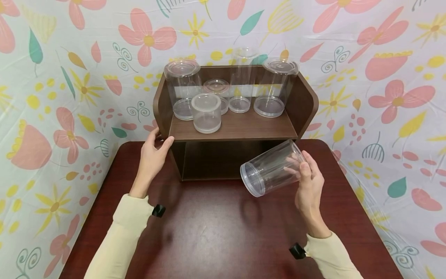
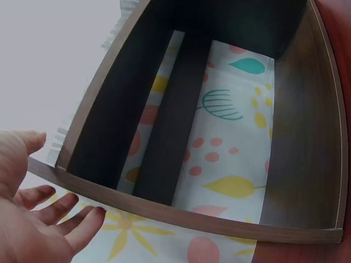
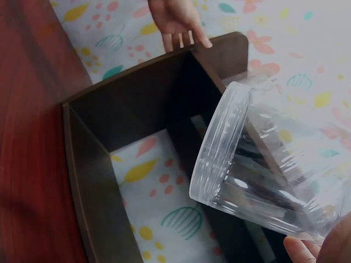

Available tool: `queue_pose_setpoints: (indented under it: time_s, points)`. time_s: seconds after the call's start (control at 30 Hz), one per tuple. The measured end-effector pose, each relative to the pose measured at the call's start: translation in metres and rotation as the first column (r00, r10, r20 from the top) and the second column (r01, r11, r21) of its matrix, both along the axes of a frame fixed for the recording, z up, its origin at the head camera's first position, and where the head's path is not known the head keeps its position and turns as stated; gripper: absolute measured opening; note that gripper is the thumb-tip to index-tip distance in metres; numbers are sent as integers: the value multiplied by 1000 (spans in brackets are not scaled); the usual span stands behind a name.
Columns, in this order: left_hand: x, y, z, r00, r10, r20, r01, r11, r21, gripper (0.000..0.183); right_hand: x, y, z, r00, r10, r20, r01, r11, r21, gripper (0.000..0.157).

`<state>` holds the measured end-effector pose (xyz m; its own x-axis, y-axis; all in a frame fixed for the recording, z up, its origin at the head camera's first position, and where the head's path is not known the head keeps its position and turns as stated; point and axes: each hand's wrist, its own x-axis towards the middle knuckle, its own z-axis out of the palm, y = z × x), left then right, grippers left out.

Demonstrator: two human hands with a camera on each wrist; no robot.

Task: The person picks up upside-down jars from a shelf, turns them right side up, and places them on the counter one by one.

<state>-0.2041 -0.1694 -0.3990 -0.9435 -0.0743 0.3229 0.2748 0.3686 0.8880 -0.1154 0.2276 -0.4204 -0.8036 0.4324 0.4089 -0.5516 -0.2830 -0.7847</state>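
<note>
My right hand [image 1: 309,186] grips a clear plastic jar [image 1: 275,168] near one end and holds it above the table, in front of the shelf's right side. The jar is tilted, with its thick ringed end [image 3: 219,145] pointing down and left. At the left side of the brown wooden shelf [image 1: 233,130], my left hand [image 1: 153,153] has its thumb by the shelf's front edge and its fingers along the outer side panel. Those fingers [image 2: 82,224] are relaxed and loosely bent in the left wrist view. Whether they press on the panel, I cannot tell.
Several clear jars stand upright on the upper shelf: a short one [image 1: 206,114] in front, a tall narrow one [image 1: 240,83] and wide ones [image 1: 273,91] behind. Below is an open compartment [image 1: 212,161]. The shelf stands on a dark red table [image 1: 209,232] against a flower-print cloth [image 1: 94,69].
</note>
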Motion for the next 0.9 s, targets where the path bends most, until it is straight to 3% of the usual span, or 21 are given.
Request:
queue_pose_setpoints:
  time_s: [0.2, 0.33, 0.47, 0.57, 0.73, 0.8, 0.9]
  points:
    - [18, 8, 2, 994, 91, -58, -85, 991, 100, 58, 0, -6, -7, 1000, 5, 23, -5, 1000, 4, 47]
    - [31, 15, 3, 977, 170, -132, -142, 970, 196, 48, -1, -7, -13, 999, -9, 42, 8, 1000, 16, 46]
    - [44, 24, -4, 963, 188, -192, -141, 961, 237, 36, -2, -8, -17, 998, -21, 64, 20, 1000, 20, 47]
    - [55, 35, -7, 966, 137, -219, -87, 971, 224, 34, -2, -9, -20, 996, -29, 81, 27, 999, 29, 48]
    - [75, 55, -1, 975, -3, -224, 42, 984, 171, 37, -2, -13, -25, 995, -33, 94, 30, 999, 33, 52]
    - [75, 59, -9, 975, -50, -214, 87, 982, 166, 40, -2, -14, -26, 994, -33, 100, 30, 999, 33, 52]
    - [69, 64, -32, 973, -118, -196, 150, 976, 155, 44, -3, -16, -29, 993, -40, 113, 36, 999, 38, 52]
